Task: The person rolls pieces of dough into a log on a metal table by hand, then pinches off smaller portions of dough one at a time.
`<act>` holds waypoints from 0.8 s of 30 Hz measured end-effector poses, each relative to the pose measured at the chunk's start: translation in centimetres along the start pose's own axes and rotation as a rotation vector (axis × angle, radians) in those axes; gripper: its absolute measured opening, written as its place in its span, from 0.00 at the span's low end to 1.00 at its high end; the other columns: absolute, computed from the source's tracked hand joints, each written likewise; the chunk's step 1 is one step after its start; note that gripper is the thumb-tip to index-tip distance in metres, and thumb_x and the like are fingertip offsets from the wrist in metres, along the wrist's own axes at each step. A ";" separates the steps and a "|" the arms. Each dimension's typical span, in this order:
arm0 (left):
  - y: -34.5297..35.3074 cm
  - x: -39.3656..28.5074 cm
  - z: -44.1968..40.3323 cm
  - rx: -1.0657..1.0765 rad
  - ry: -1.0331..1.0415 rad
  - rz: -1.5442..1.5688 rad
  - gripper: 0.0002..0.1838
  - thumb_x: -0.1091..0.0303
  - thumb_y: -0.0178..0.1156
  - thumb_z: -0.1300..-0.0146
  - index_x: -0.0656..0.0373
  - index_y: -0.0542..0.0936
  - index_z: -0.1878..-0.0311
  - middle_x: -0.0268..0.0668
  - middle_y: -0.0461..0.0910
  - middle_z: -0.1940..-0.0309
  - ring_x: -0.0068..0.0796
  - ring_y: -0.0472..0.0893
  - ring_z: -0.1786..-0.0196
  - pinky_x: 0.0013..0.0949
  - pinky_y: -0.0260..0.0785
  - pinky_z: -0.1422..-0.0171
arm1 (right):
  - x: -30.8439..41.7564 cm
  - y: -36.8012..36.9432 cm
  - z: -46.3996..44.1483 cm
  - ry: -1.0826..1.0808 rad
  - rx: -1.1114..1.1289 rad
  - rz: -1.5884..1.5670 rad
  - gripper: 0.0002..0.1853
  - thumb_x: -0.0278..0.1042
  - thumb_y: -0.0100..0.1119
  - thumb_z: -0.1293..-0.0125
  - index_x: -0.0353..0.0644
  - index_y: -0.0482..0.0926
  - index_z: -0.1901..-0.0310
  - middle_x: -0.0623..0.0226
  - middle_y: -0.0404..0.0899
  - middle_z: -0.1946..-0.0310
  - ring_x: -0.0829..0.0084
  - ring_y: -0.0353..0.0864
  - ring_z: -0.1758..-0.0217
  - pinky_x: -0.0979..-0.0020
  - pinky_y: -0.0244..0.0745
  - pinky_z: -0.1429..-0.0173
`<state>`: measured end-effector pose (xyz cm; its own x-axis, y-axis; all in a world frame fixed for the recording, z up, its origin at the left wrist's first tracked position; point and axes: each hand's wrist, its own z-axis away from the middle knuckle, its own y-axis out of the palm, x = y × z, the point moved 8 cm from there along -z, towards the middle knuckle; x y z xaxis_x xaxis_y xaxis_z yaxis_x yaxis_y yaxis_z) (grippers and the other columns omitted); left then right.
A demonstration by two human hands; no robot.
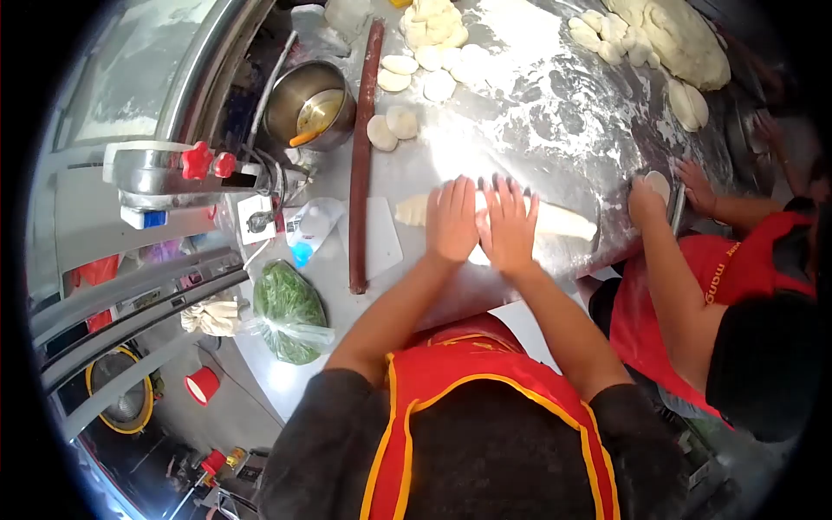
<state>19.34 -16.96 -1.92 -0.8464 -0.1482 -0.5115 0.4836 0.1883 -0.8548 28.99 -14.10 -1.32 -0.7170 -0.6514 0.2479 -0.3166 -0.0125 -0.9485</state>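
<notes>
A long pale dough roll [563,224] lies crosswise on the floury metal table [407,251]. Both my hands rest on it side by side near its middle, fingers stretched forward. My left hand [452,221] presses flat on the left part, where a short end sticks out. Against it, my right hand [509,224] lies flat with fingers slightly spread, and the longer tapering end shows to its right. Left of the roll are a white scraper sheet [381,230] and a long brown rolling pin [360,165]. The dough under my palms is hidden.
Round dough pieces [400,123] and a dough heap [433,24] sit farther back, beside a metal pot [310,106]. A bag of chopped greens [289,312] is at left. A co-worker in a red apron [659,321] handles dough at right, near a large dough mass [685,39].
</notes>
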 end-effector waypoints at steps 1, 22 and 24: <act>0.1 0.3 -1.2 -0.021 0.011 -0.070 0.29 0.60 0.55 0.35 0.64 0.68 0.34 0.48 0.66 0.32 0.47 0.62 0.27 0.56 0.51 0.26 | -0.6 0.3 -1.9 -0.005 0.004 0.049 0.32 0.49 0.53 0.34 0.47 0.65 0.31 0.58 0.60 0.29 0.56 0.56 0.25 0.35 0.43 0.27; -0.4 2.4 -1.8 0.103 0.137 -0.224 0.28 0.63 0.44 0.30 0.63 0.64 0.29 0.46 0.63 0.29 0.42 0.59 0.25 0.51 0.48 0.23 | 2.3 2.1 -4.9 0.016 0.159 0.054 0.34 0.54 0.41 0.28 0.36 0.64 0.31 0.52 0.57 0.27 0.55 0.51 0.22 0.43 0.39 0.23; -0.6 3.3 -6.0 0.082 0.067 -0.212 0.28 0.62 0.43 0.30 0.64 0.63 0.29 0.46 0.61 0.28 0.41 0.57 0.24 0.48 0.45 0.22 | 0.8 1.7 -8.7 0.072 0.080 0.000 0.35 0.58 0.38 0.28 0.37 0.64 0.31 0.52 0.57 0.27 0.55 0.50 0.21 0.42 0.36 0.22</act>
<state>14.97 -11.75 -2.58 -0.9425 -0.1103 -0.3154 0.3079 0.0803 -0.9480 22.49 -8.02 -1.01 -0.7605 -0.5954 0.2591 -0.2682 -0.0753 -0.9604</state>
